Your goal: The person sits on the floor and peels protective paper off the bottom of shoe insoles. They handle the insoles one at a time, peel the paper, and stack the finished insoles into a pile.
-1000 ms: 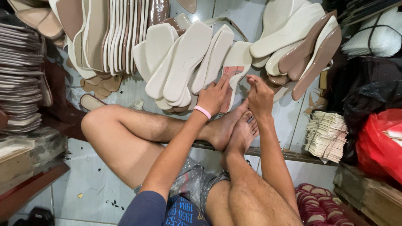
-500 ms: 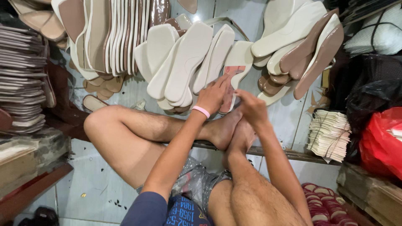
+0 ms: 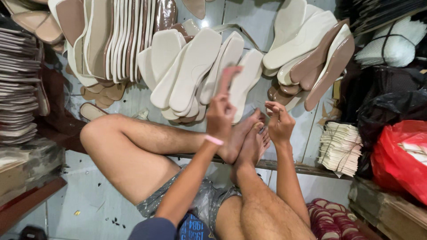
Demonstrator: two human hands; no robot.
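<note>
Here the left hand (image 3: 221, 116) is raised above the crossed feet (image 3: 249, 141), its fingers clamped on a thin pinkish insole (image 3: 227, 78) that stands nearly upright, its top end reaching up in front of the fanned white soles (image 3: 195, 71); a pink band (image 3: 214, 140) circles that wrist; the right hand (image 3: 279, 124) hovers just beside it over the toes, fingers curled together with the tips pinched, though whether they grip anything I cannot tell; behind the hands the white soles lean on the pale tiled floor (image 3: 249, 18), with a second heap of white and brown soles (image 3: 311, 49) toward the far right; at the left edge rises a stack of flat grey insoles (image 3: 20, 84); at the right lie a bundle of pale cut pieces (image 3: 340, 146), a red bag (image 3: 400, 155) and a black bag (image 3: 391, 106); red patterned insoles (image 3: 329, 213) sit by the right knee.
</note>
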